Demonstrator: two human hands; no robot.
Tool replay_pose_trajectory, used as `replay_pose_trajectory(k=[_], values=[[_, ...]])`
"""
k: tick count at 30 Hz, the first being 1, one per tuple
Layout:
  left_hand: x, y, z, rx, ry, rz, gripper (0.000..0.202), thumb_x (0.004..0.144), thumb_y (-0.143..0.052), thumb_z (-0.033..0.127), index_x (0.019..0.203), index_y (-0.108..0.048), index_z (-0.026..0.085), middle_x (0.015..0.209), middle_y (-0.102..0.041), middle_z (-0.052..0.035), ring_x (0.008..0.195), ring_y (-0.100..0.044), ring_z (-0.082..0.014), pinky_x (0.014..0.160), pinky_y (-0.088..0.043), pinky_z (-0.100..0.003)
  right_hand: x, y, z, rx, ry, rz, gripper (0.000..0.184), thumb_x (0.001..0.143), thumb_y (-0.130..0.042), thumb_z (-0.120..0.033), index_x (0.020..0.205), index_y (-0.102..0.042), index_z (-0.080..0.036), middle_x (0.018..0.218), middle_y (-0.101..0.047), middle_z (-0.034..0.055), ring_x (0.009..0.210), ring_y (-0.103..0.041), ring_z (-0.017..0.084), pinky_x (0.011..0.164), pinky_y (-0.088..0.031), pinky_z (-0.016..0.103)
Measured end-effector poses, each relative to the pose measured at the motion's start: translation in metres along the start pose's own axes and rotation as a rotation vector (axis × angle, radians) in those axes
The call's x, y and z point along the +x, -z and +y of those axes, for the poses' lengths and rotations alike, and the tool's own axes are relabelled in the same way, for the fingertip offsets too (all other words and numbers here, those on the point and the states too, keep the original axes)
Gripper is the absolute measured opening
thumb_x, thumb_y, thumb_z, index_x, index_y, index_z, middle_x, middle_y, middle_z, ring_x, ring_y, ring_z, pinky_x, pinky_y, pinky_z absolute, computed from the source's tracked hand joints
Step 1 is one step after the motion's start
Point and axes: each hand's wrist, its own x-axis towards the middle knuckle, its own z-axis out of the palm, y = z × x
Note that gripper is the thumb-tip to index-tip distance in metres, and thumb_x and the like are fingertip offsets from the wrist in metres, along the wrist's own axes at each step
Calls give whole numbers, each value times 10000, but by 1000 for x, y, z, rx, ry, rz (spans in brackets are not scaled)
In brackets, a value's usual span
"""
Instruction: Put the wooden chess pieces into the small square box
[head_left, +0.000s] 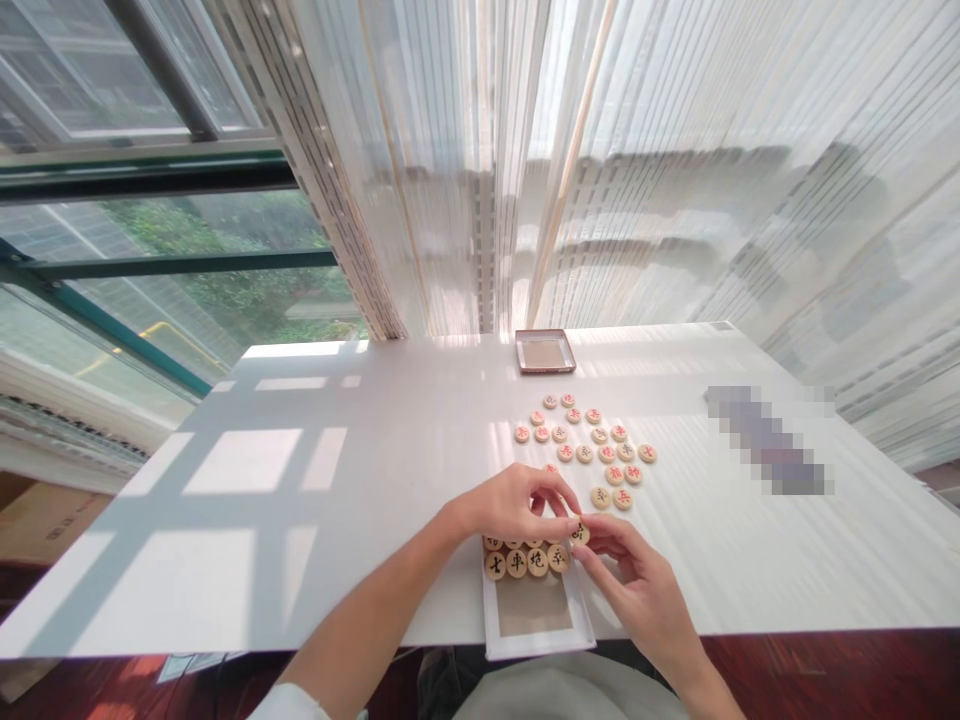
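Note:
Above the right edge of a white open box [540, 650], a round wooden Chinese chess piece [580, 535] with a dark character is gripped between the thumb and fingers of my right hand [634, 565]. My left hand [517, 503] reaches over the box from the left, its thumb and fingertips closed at the same piece's upper left side. Inside the box, rows of black-lettered pieces lie face up, among them an end piece [558, 558]. The upper row is partly hidden by my left hand. Bare grey-brown lining shows in the box's near half.
Loose red and black chess pieces [607, 454] lie scattered beyond my hands on the white table [390, 400]. A brown-rimmed box lid [545, 371] rests near the far edge. A blurred-out item [769, 440] lies at right. Behind the table hang sheer curtains [637, 200].

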Motion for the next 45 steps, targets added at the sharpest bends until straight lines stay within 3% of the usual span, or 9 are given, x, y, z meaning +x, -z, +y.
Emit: replay_pose_trajectory(k=[6,16,27,33,45], values=[[0,1,1,-27,9,-6,251,848,-699,356,1014,-718,169,826,-718,-34,711,-615,-110,594,-423,-194,-1,0,1,35,-27,17,260,918,-676,-312,1167,-619,-260,1137,-700,65,965,-711,220,868,-607,329],[-1,3,1,-61,-9,-63,301,772,-751,281,1048,-684,184,877,-723,-21,582,-430,-69,596,-422,-208,-2,0,0,55,-77,28,265,922,-670,-340,1168,-618,-254,1127,-721,69,942,-728,217,858,-607,320],[-1,4,3,-108,-44,-54,330,752,-782,302,1038,-679,174,842,-694,-20,632,-496,-81,594,-407,-207,1,1,-4,71,-118,5,307,941,-637,-377,1220,-626,-249,1125,-743,80,961,-741,247,863,-614,346],[-1,4,3,-77,-16,-45,318,732,-776,232,1035,-688,186,857,-695,-11,621,-464,-77,597,-417,-205,-1,1,-4,101,-108,10,290,951,-624,-375,1207,-627,-239,1124,-741,88,959,-738,249,858,-616,358],[1,2,1,-36,-15,-48,334,732,-793,307,1031,-697,192,853,-687,-7,649,-476,-86,597,-415,-203,-1,0,-5,117,-111,36,236,922,-663,-392,1095,-644,-233,1052,-754,87,927,-742,250,852,-619,365]])
